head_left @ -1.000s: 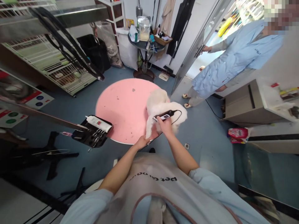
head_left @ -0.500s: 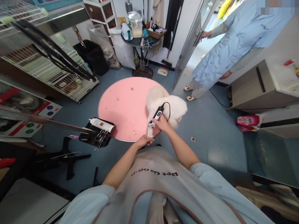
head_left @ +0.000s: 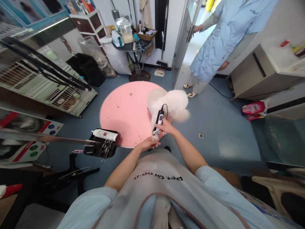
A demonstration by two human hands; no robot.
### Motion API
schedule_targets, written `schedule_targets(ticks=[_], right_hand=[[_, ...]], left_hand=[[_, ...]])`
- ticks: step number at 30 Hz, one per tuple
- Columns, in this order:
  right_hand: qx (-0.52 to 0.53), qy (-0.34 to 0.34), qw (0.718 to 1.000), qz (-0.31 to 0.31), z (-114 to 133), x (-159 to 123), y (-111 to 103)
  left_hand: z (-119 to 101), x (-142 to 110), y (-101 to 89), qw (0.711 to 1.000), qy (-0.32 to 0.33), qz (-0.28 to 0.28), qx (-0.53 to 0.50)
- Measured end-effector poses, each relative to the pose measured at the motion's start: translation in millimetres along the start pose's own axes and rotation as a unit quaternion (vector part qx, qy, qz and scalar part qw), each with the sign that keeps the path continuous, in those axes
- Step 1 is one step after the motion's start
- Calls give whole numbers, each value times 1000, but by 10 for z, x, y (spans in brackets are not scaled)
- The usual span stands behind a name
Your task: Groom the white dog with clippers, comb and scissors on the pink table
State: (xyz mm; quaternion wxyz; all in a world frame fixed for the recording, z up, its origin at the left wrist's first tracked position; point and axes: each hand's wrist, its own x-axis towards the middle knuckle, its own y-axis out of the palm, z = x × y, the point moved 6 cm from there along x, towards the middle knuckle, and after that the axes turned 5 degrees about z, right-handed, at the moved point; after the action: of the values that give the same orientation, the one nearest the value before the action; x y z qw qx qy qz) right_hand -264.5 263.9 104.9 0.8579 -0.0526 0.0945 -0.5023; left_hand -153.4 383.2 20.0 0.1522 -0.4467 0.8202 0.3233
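Observation:
A fluffy white dog (head_left: 175, 100) is at the right side of the round pink table (head_left: 119, 117). One of its legs stretches toward me, and my left hand (head_left: 148, 143) is closed around the paw. In my right hand (head_left: 166, 126) is a black and silver hair clipper (head_left: 159, 120), its head pointing down at the leg just above the paw. The clipper's black cord loops back over the dog's coat. Where exactly the blade meets the fur is too small to make out.
A black tool tray (head_left: 102, 147) at the table's left edge bears a white bottle (head_left: 105, 135) and several scissors (head_left: 107, 147). A person in a blue gown (head_left: 214, 47) holds the door (head_left: 183, 41). White cages (head_left: 52, 86) stand left; a small round black table (head_left: 128, 47) is behind.
The clipper has moved slightly down the leg toward the paw and turned more upright. The dog's rear has shifted a little. My view has tilted slightly; the person stays at the door.

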Motion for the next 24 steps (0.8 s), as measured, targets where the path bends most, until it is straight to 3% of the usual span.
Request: schedule_targets(ticks=[5, 7, 8, 10, 12, 14, 15, 18, 24], right_hand=[[114, 87, 987, 73, -335, -491, 79], [189, 105, 974, 62, -424, -647, -3], [232, 95, 968, 13, -444, -680, -96], [315, 44, 935, -158, -460, -686, -357], [371, -9, 866, -335, -470, -652, -578], [393, -28, 812, -431, -488, -536, -680], [395, -29, 802, -447, -502, -451, -702], [388, -10, 822, -417, -593, -209, -702], [394, 47, 880, -261, -790, -81, -461]], left_hand=[[-61, 7, -17, 992, -9, 30, 126], [-98, 20, 4, 988, -3, 32, 153], [-108, 28, 11, 988, -4, 26, 154], [-107, 39, 17, 990, -9, 3, 138], [-87, 40, 17, 992, -14, -27, 118], [-43, 30, 22, 994, -23, -54, 96], [-17, 24, 26, 994, -28, -66, 81], [42, 10, 66, 996, -33, -86, 20], [38, -39, 196, 992, -28, -95, -72]])
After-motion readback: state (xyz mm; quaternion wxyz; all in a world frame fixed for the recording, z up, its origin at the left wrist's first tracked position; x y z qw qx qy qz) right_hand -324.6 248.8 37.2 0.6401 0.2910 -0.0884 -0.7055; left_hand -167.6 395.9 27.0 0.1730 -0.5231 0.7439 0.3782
